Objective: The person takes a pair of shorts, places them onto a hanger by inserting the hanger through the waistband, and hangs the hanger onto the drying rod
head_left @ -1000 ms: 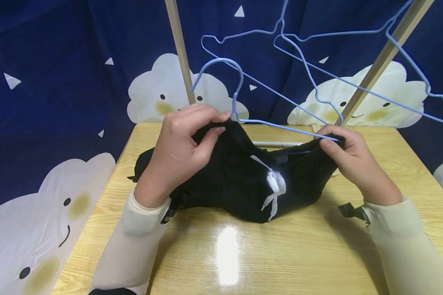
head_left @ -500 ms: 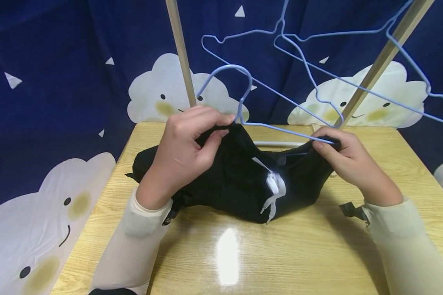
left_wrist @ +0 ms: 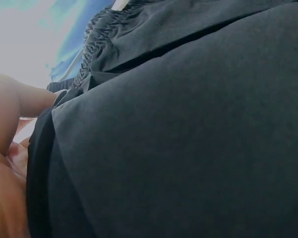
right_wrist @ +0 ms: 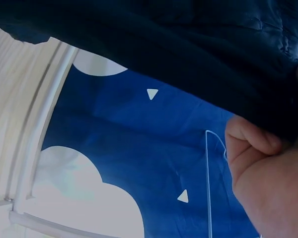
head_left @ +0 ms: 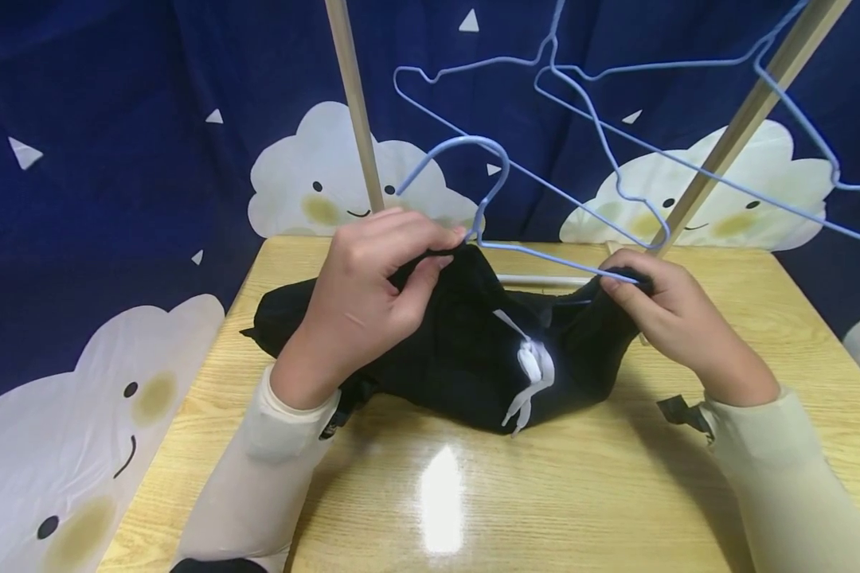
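Note:
Black drawstring pants point(head_left: 466, 350) with a white drawstring point(head_left: 533, 366) are bunched over the table, their waistband raised between both hands. A blue wire hanger point(head_left: 466, 140) is partly inside the waistband, its hook up and pointing left. My left hand point(head_left: 369, 298) pinches the waistband between thumb and fingers, right beside the base of the hook. At the other side, my right hand point(head_left: 670, 310) grips the waistband together with the hanger's right end. Gathered elastic of the pants point(left_wrist: 97, 42) shows in the left wrist view. Cloth hides the hanger's lower part.
Two more blue hangers point(head_left: 487, 60) hang above and behind the hands, near slanting wooden poles point(head_left: 752, 111). A white bar point(head_left: 545, 280) runs behind the pants on the wooden table point(head_left: 559, 501). A blue backdrop point(head_left: 186, 48) with clouds stands behind.
The hanger's hook has shifted right and slightly down, with my left hand moving a little right too. My right hand has come slightly left, so the waistband sits narrower between the hands.

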`<action>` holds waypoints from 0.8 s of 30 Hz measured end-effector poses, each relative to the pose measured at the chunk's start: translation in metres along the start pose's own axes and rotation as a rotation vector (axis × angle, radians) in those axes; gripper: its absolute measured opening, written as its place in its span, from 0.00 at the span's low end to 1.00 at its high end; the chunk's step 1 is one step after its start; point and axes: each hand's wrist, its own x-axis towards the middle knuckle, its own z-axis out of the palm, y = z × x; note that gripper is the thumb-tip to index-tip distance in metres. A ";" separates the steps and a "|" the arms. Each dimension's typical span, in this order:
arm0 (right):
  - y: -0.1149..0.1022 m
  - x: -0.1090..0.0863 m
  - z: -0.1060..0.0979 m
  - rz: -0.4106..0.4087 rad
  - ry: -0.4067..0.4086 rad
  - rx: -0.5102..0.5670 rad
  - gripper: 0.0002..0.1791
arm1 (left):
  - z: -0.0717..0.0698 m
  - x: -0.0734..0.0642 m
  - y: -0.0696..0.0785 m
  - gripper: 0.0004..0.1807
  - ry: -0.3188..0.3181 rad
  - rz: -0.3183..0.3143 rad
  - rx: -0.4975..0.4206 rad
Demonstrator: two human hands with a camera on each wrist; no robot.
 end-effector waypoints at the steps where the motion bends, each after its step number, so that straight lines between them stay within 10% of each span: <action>1: -0.001 0.000 0.000 -0.004 0.004 -0.004 0.07 | 0.000 0.000 0.000 0.12 0.001 0.004 -0.003; 24: -0.010 -0.002 0.006 0.001 -0.037 -0.102 0.08 | 0.005 0.000 0.002 0.12 -0.008 0.022 0.000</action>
